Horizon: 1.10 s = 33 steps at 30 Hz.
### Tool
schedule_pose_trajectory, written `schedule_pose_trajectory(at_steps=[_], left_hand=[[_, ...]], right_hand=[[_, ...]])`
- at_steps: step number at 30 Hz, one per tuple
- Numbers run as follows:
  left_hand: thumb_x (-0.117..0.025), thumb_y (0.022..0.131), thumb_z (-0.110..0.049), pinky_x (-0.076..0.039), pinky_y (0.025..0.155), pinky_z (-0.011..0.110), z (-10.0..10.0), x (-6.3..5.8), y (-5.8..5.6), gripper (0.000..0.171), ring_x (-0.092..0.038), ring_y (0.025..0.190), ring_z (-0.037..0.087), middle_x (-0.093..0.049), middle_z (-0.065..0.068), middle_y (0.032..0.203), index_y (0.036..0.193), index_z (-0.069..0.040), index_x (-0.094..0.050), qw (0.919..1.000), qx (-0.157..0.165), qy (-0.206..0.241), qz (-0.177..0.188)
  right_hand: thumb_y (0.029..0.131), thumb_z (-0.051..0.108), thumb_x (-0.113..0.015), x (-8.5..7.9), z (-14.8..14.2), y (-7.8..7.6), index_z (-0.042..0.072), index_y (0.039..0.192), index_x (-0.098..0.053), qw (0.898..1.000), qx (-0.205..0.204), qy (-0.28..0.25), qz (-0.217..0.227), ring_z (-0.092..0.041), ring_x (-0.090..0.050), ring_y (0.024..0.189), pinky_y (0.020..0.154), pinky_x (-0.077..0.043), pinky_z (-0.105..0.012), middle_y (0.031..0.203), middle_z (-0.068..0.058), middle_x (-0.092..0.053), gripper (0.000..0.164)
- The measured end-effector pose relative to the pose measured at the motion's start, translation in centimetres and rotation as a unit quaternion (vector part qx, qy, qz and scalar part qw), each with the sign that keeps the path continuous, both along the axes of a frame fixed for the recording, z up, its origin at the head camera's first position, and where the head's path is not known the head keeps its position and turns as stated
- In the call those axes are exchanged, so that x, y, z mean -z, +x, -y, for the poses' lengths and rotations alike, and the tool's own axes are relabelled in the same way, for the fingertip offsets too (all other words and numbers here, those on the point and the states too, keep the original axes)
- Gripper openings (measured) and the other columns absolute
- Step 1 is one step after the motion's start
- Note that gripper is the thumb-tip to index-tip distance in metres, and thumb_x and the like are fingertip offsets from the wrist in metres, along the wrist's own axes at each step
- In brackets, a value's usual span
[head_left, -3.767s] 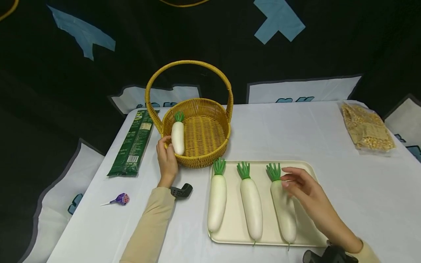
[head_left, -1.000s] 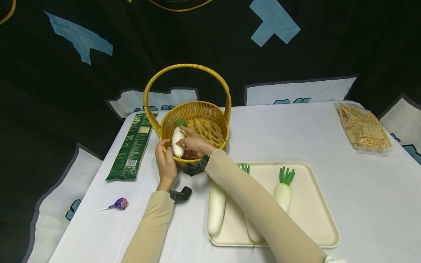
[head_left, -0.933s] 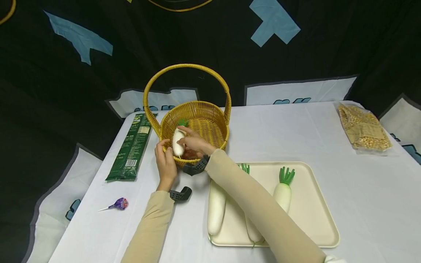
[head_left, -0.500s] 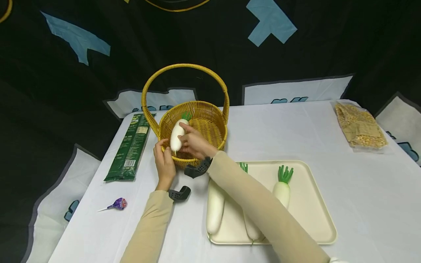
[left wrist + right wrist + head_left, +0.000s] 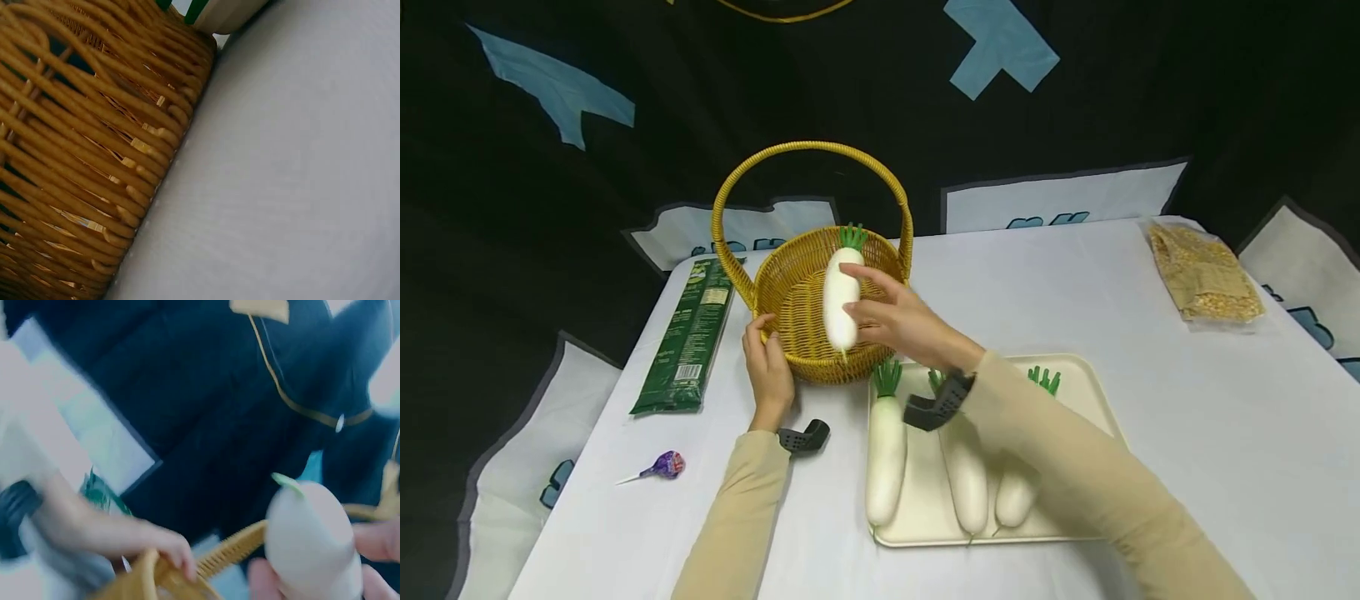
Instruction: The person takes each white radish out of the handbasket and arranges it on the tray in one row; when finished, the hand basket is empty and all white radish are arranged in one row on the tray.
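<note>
My right hand (image 5: pixel 910 321) holds a white radish (image 5: pixel 841 300) with a green top between thumb and fingers, above the yellow wicker basket (image 5: pixel 801 312). In the right wrist view the radish (image 5: pixel 312 544) appears end-on and close, with fingertips on both sides. At the basket's near-left rim, my left hand (image 5: pixel 769 371) grips the edge. The left wrist view shows the woven basket wall (image 5: pixel 100 144) close up; that hand is out of its frame. Three more white radishes, the left one (image 5: pixel 886 458), the middle one (image 5: pixel 966 475) and the right one (image 5: pixel 1017 497), lie on a cream tray (image 5: pixel 921 508), partly under my right arm.
Left of the basket lies a green packet (image 5: pixel 688 342), with a purple-wrapped lollipop (image 5: pixel 664 465) nearer. A clear bag of yellow kernels (image 5: pixel 1206 275) lies at the far right of the white table (image 5: pixel 1210 442). The basket's tall handle (image 5: pixel 808 146) arches over its opening.
My right hand went from the tray into the basket, took hold of the radish there, and raised it rightward. The tray's right radish has turned. My left hand stays on the rim.
</note>
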<state>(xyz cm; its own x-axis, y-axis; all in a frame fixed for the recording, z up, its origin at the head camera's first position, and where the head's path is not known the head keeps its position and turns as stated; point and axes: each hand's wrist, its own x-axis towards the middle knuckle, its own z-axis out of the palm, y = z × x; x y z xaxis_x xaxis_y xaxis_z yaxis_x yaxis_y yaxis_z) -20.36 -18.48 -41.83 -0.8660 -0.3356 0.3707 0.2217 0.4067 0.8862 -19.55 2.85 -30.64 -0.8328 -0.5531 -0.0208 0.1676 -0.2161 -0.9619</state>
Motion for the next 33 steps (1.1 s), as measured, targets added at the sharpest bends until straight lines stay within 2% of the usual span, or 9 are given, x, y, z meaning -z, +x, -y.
schedule_pose_trajectory(at_steps=[4, 6, 13, 16, 18, 20, 24, 28, 33], left_hand=[[-0.03, 0.091, -0.015, -0.021, 0.108, 0.043, 0.3, 0.1, 0.2, 0.035, -0.03, 0.129, 0.024, -0.037, 0.016, 0.129, 0.123, -0.006, -0.043, 1.0, 0.003, 0.001, 0.004], [-0.03, 0.091, -0.014, -0.021, 0.108, 0.043, 0.3, 0.1, 0.3, 0.035, -0.031, 0.129, 0.024, -0.037, 0.015, 0.128, 0.122, -0.006, -0.043, 1.0, 0.001, 0.002, 0.004], [-0.03, 0.092, -0.013, -0.022, 0.107, 0.044, 0.2, 0.0, 0.3, 0.034, -0.032, 0.128, 0.025, -0.038, 0.016, 0.128, 0.122, -0.006, -0.043, 1.0, 0.006, 0.0, -0.002], [-0.031, 0.092, -0.013, -0.022, 0.107, 0.044, 0.1, -0.1, 0.2, 0.034, -0.032, 0.128, 0.025, -0.038, 0.015, 0.128, 0.123, -0.007, -0.043, 1.0, 0.009, 0.0, -0.003], [-0.031, 0.092, -0.014, -0.022, 0.107, 0.044, 0.2, -0.1, 0.3, 0.033, -0.032, 0.128, 0.025, -0.038, 0.015, 0.129, 0.122, -0.009, -0.043, 1.0, 0.007, 0.001, -0.002], [-0.031, 0.092, -0.014, -0.022, 0.107, 0.043, 0.1, -0.1, 0.3, 0.033, -0.032, 0.129, 0.024, -0.038, 0.014, 0.129, 0.122, -0.01, -0.043, 1.0, 0.003, -0.002, 0.0], [-0.03, 0.093, -0.015, -0.022, 0.108, 0.042, 0.1, -0.1, 0.3, 0.033, -0.031, 0.13, 0.022, -0.037, 0.013, 0.13, 0.123, -0.01, -0.043, 0.9999, -0.001, -0.009, 0.004], [-0.029, 0.092, -0.015, -0.021, 0.108, 0.042, 0.2, -0.1, 0.3, 0.034, -0.03, 0.13, 0.022, -0.037, 0.014, 0.13, 0.123, -0.009, -0.042, 0.9999, 0.0, -0.01, 0.002], [-0.029, 0.092, -0.016, -0.021, 0.108, 0.043, 0.2, 0.0, 0.3, 0.034, -0.03, 0.13, 0.023, -0.037, 0.014, 0.13, 0.123, -0.008, -0.042, 0.9999, 0.005, -0.015, 0.003]], right_hand=[[0.088, 0.016, -0.057, -0.3, -5.9, 3.2, 0.029, 0.136, -0.037, 0.988, -0.016, 0.121, -0.091, -0.02, -0.054, 0.106, 0.089, -0.047, -0.035, 0.127, -0.01, -0.043, 0.053], [0.088, 0.02, -0.058, 0.0, -9.0, 4.8, 0.029, 0.136, -0.037, 0.981, -0.008, 0.163, -0.108, -0.018, -0.054, 0.106, 0.088, -0.046, -0.034, 0.125, -0.008, -0.044, 0.053], [0.094, 0.006, -0.042, 2.1, -18.7, 9.1, 0.02, 0.143, -0.022, 0.987, 0.007, 0.145, -0.066, -0.006, -0.052, 0.102, 0.084, -0.046, -0.024, 0.125, -0.003, -0.041, 0.054], [0.095, 0.009, -0.041, 3.4, -21.7, 10.7, 0.021, 0.144, -0.019, 0.975, 0.028, 0.214, -0.059, -0.002, -0.051, 0.104, 0.081, -0.046, -0.022, 0.128, 0.004, -0.038, 0.055], [0.095, 0.014, -0.043, 4.4, -23.0, 11.5, 0.023, 0.144, -0.019, 0.958, 0.043, 0.28, -0.051, 0.002, -0.051, 0.103, 0.078, -0.046, -0.023, 0.129, 0.005, -0.038, 0.055], [0.094, 0.019, -0.045, 5.3, -24.0, 12.3, 0.022, 0.144, -0.019, 0.941, 0.05, 0.333, -0.039, 0.005, -0.051, 0.1, 0.076, -0.046, -0.028, 0.132, -0.002, -0.036, 0.056], [0.092, 0.029, -0.048, 6.7, -24.7, 13.5, 0.02, 0.143, -0.021, 0.913, 0.054, 0.404, -0.019, -0.007, -0.05, 0.103, 0.073, -0.046, -0.036, 0.14, -0.016, -0.025, 0.058], [0.09, 0.031, -0.052, 7.2, -24.6, 14.4, 0.018, 0.142, -0.024, 0.902, 0.044, 0.428, -0.023, -0.023, -0.048, 0.106, 0.07, -0.046, -0.034, 0.142, -0.017, -0.022, 0.06], [0.089, 0.031, -0.054, 7.4, -24.3, 15.1, 0.016, 0.142, -0.025, 0.905, 0.034, 0.423, -0.017, -0.027, -0.05, 0.104, 0.069, -0.046, -0.035, 0.142, -0.022, -0.024, 0.062]])
